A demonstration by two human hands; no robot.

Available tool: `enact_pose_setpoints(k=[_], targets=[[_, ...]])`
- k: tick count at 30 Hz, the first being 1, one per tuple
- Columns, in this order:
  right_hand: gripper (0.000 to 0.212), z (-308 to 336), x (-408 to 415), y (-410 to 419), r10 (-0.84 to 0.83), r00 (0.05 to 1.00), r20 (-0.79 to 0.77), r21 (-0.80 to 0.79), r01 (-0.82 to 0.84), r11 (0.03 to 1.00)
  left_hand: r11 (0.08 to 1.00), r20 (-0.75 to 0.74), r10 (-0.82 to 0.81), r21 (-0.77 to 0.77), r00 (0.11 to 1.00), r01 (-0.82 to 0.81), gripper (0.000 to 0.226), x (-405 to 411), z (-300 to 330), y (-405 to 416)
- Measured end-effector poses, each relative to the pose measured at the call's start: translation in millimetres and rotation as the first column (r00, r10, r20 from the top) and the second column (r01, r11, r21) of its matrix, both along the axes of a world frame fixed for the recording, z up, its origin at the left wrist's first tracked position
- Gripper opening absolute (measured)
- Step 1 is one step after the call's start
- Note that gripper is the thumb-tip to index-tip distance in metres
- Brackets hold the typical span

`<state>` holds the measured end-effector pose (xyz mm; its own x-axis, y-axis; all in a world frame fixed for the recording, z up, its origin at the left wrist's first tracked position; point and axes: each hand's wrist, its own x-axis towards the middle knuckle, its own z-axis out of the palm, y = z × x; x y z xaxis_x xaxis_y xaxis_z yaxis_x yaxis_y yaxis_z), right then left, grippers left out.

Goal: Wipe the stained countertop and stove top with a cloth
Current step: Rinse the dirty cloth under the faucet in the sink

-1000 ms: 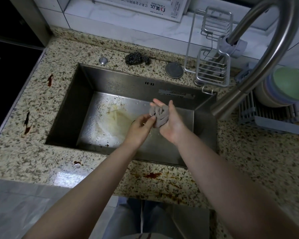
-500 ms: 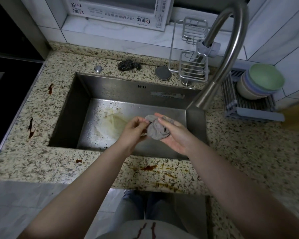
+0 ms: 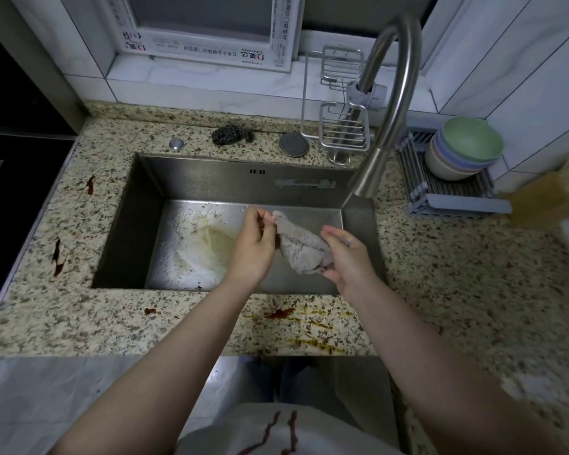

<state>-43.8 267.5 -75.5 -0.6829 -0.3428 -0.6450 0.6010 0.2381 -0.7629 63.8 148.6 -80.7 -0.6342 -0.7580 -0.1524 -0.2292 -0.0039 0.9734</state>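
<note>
Over the steel sink (image 3: 138, 224) both hands hold a small grey cloth (image 3: 301, 246). My left hand (image 3: 253, 247) pinches its upper corner between thumb and fingers. My right hand (image 3: 347, 259) holds its lower right side with curled fingers. The speckled granite countertop (image 3: 79, 313) carries dark red-brown stains: two on the left strip (image 3: 58, 257), and a smear with orange streaks along the front edge (image 3: 281, 313). The black stove top (image 3: 10, 178) lies at the far left, mostly out of frame.
A tall curved steel faucet (image 3: 398, 103) arches over the sink's right side. Behind the sink are a steel wool pad (image 3: 230, 134), a round drain cover (image 3: 293, 144) and a wire rack (image 3: 342, 126). Stacked bowls (image 3: 465, 149) sit on a drying rack at right.
The bunched cloth has been pulled out longer between my hands, and both hands have sunk lower over the sink. The view has tilted upward, showing more of the window.
</note>
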Motion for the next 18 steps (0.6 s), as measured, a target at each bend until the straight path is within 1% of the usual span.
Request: enact_pose_setpoints(k=[2, 3, 4, 6, 7, 8, 9, 10, 12, 13, 15, 18], targets=[[0.023, 10, 0, 2, -0.009, 0.996, 0.094, -0.087, 0.017, 0.996, 0.995, -0.052, 0.010, 0.097, 0.999, -0.005, 0.008, -2, 7, -2], [0.027, 15, 0, 4, 0.008, 0.993, 0.115, -0.120, 0.006, 0.993, 0.991, -0.057, 0.009, 0.133, 0.998, -0.002, 0.011, -3, 9, -4], [0.037, 18, 0, 6, 0.042, 0.992, 0.117, -0.145, -0.025, 0.989, 0.989, -0.049, -0.001, 0.149, 0.999, 0.008, 0.015, -3, 9, -7], [0.063, 21, 1, 11, 0.138, 0.989, 0.053, -0.171, -0.127, 0.977, 0.989, -0.043, -0.036, 0.144, 0.998, 0.042, 0.017, -3, 13, -9], [0.072, 22, 3, 13, 0.212, 0.977, -0.011, -0.153, -0.211, 0.965, 0.990, -0.043, -0.055, 0.129, 0.998, 0.060, 0.017, -4, 16, -9], [0.075, 24, 6, 13, 0.288, 0.953, -0.096, -0.111, -0.298, 0.948, 0.992, -0.038, -0.074, 0.103, 0.997, 0.078, 0.014, -4, 17, -10], [0.074, 26, 10, 12, 0.348, 0.917, -0.197, -0.055, -0.365, 0.929, 0.992, -0.031, -0.096, 0.075, 0.995, 0.099, 0.011, -5, 19, -11], [0.070, 25, 13, 10, 0.374, 0.877, -0.302, 0.009, -0.390, 0.921, 0.992, -0.020, -0.114, 0.048, 0.993, 0.115, 0.009, -6, 20, -12], [0.054, 17, 15, 6, 0.334, 0.804, -0.493, 0.104, -0.327, 0.939, 0.992, -0.004, -0.127, 0.009, 0.992, 0.127, 0.007, -8, 21, -14], [0.042, 14, 15, 5, 0.298, 0.773, -0.560, 0.101, -0.294, 0.951, 0.992, 0.000, -0.124, -0.022, 0.992, 0.124, 0.007, -8, 23, -15], [0.027, 11, 16, 5, 0.266, 0.713, -0.649, 0.081, -0.283, 0.956, 0.991, -0.004, -0.102, -0.086, 0.995, 0.101, 0.008, -7, 27, -19], [0.026, 20, 14, 7, 0.293, 0.597, -0.747, 0.145, -0.284, 0.948, 0.986, 0.010, -0.090, -0.138, 0.996, 0.090, 0.014, -4, 29, -29]])
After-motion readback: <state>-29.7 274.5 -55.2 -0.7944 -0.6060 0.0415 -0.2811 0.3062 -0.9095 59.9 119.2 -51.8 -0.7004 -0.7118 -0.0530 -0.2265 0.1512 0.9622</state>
